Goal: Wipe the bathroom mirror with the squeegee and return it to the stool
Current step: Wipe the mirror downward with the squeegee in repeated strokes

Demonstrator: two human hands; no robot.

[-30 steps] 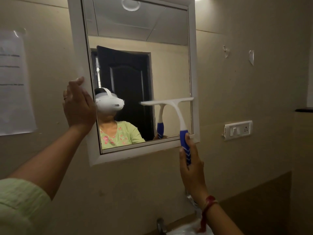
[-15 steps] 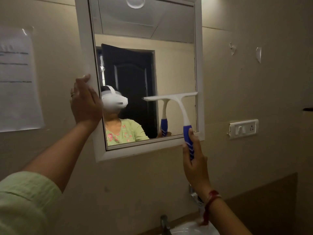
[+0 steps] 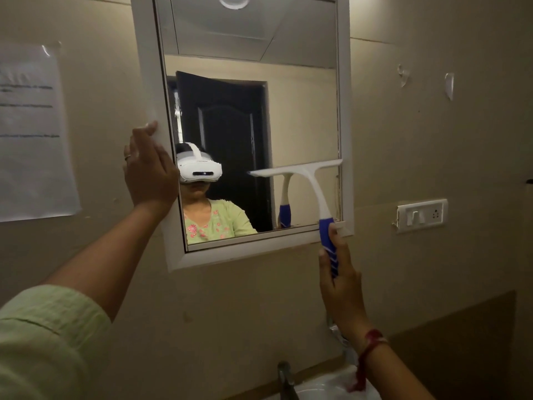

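Note:
A white-framed mirror hangs on the beige wall. The squeegee has a white blade and neck and a blue handle; its blade lies flat against the lower right of the glass, nearly level. My right hand grips the blue handle from below, just under the mirror's bottom right corner. My left hand rests on the frame's left edge, fingers together and pointing up. The stool is not in view.
A paper sheet is taped to the wall at left. A switch and socket plate sits right of the mirror. A tap and a white basin rim lie below my right wrist.
The squeegee blade has slid up the glass a little, with my right hand following. My left hand stays on the frame's left edge. The view has shifted slightly.

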